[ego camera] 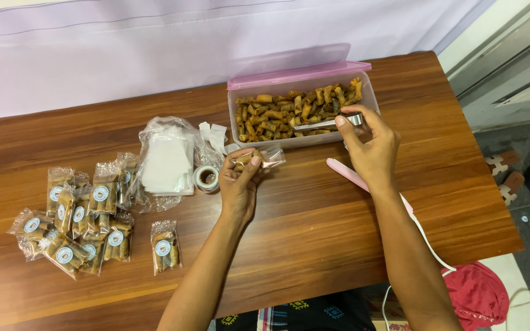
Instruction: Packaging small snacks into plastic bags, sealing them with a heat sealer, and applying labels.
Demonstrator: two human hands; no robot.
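Nearest, left of the arms: one sealed packet point(165, 246) of fried snack rolls lies alone on the wooden surface point(314, 227), with a round sticker on its front.
Pile to the left: a heap of finished packets point(81, 216), each sealed and stickered, lies close together, some overlapping.
Left hand point(239, 184): closed around a small clear bag point(259, 157), mouth held open toward the tub; a roll or two seems to sit inside, not yet sealed.
Right hand point(372, 146): gripping metal tongs point(329, 124), whose tips reach into the tub among the rolls.
Beside the right wrist: a pink sealing tool point(346, 172) with a white cord rests on the surface, partly hidden by the arm.
Middle: a roll of stickers point(206, 178) stands just beside a plastic sack of empty bags point(168, 157).
Farthest: a clear tub point(305, 140) of snack rolls point(289, 111), its pink lid point(299, 75) propped behind.
Progress, judged: a good dozen packets look done; the tub is well filled, so much packing remains.
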